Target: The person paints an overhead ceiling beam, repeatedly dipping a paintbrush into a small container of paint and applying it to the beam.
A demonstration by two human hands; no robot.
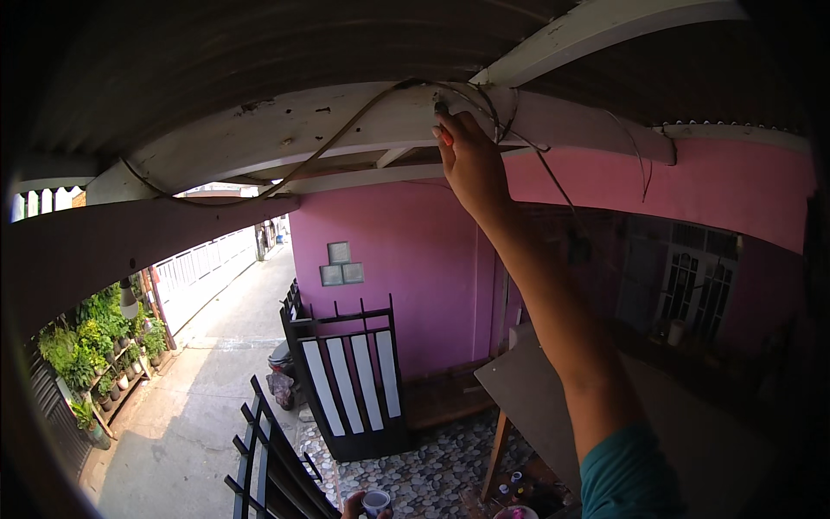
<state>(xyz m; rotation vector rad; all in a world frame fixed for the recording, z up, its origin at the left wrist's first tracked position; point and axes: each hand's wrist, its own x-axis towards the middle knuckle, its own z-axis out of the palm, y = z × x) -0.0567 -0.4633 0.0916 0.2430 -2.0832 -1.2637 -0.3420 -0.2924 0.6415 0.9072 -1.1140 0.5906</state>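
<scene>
White beam (363, 130) overhead, work apparently underway: right hand (475, 166), fingers pinching red-handled tool (446, 137) at dark pit (437, 97); dark marks (255, 106) farther left look untouched. Left hand (352, 506) near, fingers around cup (376, 499).

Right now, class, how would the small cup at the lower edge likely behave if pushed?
The small cup is probably light, being little beside the left hand holding it. Its open top suggests any contents could spill. Its round rim hints it might roll on its side.
</scene>
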